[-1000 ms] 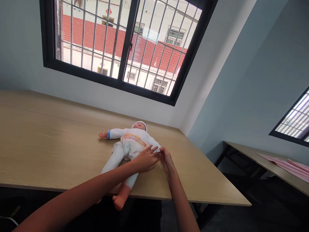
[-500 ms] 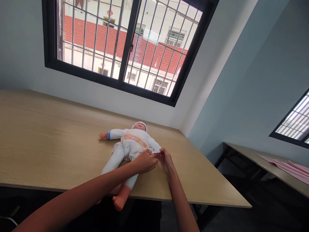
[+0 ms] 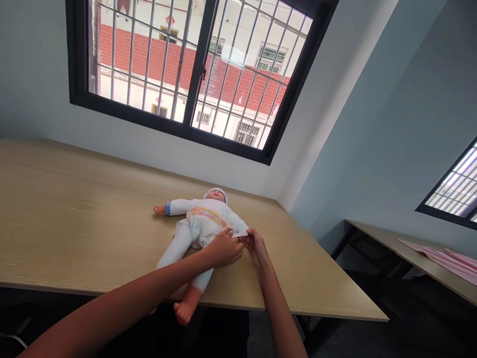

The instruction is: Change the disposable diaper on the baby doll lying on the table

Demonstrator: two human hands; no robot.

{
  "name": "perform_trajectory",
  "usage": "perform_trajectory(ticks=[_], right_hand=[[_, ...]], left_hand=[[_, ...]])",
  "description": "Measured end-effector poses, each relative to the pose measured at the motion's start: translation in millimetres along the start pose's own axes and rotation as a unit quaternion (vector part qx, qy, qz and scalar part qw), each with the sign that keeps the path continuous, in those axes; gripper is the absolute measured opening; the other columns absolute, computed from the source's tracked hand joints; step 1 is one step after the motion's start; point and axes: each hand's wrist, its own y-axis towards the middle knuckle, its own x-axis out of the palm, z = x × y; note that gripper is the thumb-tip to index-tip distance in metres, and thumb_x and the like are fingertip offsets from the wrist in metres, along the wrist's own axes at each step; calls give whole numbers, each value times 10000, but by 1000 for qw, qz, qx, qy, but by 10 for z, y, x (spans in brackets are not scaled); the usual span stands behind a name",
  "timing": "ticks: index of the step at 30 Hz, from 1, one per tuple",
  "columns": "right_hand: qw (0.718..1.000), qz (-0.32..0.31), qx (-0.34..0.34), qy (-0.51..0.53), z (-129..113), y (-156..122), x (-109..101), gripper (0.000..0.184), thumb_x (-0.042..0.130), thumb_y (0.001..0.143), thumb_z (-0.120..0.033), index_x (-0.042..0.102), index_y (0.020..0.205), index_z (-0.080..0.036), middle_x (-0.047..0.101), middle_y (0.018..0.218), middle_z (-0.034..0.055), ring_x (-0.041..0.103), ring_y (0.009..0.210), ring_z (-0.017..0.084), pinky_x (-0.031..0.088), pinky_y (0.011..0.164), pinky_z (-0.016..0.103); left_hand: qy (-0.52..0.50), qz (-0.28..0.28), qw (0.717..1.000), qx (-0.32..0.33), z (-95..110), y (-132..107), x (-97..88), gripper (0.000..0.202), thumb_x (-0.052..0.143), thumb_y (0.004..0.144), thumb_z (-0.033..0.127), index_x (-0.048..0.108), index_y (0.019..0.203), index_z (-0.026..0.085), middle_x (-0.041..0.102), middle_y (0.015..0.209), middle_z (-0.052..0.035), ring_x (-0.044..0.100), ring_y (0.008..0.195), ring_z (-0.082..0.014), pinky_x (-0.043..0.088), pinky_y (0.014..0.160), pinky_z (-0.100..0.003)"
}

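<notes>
A baby doll (image 3: 179, 243) in white clothes and a white cap lies on its back on the table, head towards the window. Round its waist is a diaper (image 3: 203, 226) with a coloured band across the front. My left hand (image 3: 225, 248) is closed at the diaper's side edge, over the doll's hip. Beside it, the fingertips of my right hand (image 3: 256, 246) pinch the end of a white diaper tab (image 3: 239, 234), which stretches between both hands. The doll's arm on that side is partly hidden behind my hands.
The wooden table (image 3: 93, 223) runs along the wall below a barred window (image 3: 186, 127). One doll foot (image 3: 183, 313) hangs past the table's front edge. At the right stands a second table (image 3: 376, 236) with pink striped cloth or paper (image 3: 443, 256) on it.
My left fingers have shifted very slightly at the diaper's edge. My right hand and the doll stay where they were.
</notes>
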Motion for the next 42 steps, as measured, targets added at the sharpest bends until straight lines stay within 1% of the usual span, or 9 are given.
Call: perform_trajectory(ticks=[4,7,13,16,21,29,36,39,42], right_hand=[[1000,-8,-5,-6,0,2,2,189,753,627,-311,592,633,-211,646,609,-22,603,574,145,497,596,261],[1000,-12,-5,-5,1,8,4,186,748,634,-300,587,624,-208,629,598,-30,586,568,125,480,583,237],[1000,2,-14,-6,11,19,-6,158,739,637,-293,605,638,-210,631,613,-32,568,568,123,491,601,251],[1000,7,-16,-3,15,15,-5,147,744,620,-287,620,637,-210,631,606,-31,551,552,123,497,600,259],[1000,8,-15,-5,19,15,-2,147,739,624,-298,625,643,-207,641,619,-16,578,582,146,520,621,280],[1000,1,-19,-14,15,52,-26,139,738,645,-285,620,651,-210,630,661,-14,579,637,140,511,610,244],[1000,-3,-22,-2,15,27,31,218,797,613,-334,622,642,-207,655,641,0,617,642,156,534,661,275],[999,-2,-32,-4,-11,12,98,262,828,602,-363,621,648,-208,652,622,-1,615,613,153,526,632,277],[999,-10,-41,-17,-113,-17,208,262,827,597,-376,631,642,-208,646,620,-10,579,574,133,492,576,256]], left_hand=[[-1,1,999,39,3,27,-77,335,405,969,238,696,807,193,720,852,-44,622,713,-183,390,982,-398],[-5,-2,999,44,9,27,-108,306,426,965,233,694,826,188,707,901,-54,627,772,-192,424,938,-397],[-11,-14,1000,22,1,-11,-31,295,502,970,357,748,868,231,698,1122,-46,565,1145,-311,393,1002,-496],[-13,-33,999,15,-11,-25,38,344,508,965,452,767,876,243,695,1195,-34,545,1206,-333,379,1026,-516],[-3,-39,999,-1,-8,-42,125,328,528,958,419,775,875,220,721,1174,-52,548,1211,-342,346,1047,-507],[14,-39,999,-26,2,-69,194,231,605,887,354,745,1030,240,734,1137,-85,596,1113,-296,354,1032,-421],[26,-57,998,-29,60,-45,49,221,541,926,293,729,979,191,744,1002,-88,621,991,-289,398,991,-452],[11,-48,998,-29,74,-18,-45,244,500,938,296,718,958,189,706,1092,-104,606,977,-285,422,977,-491],[-10,-36,999,-28,66,0,-116,258,511,931,343,700,995,180,648,1191,-134,553,1094,-306,450,949,-518]])
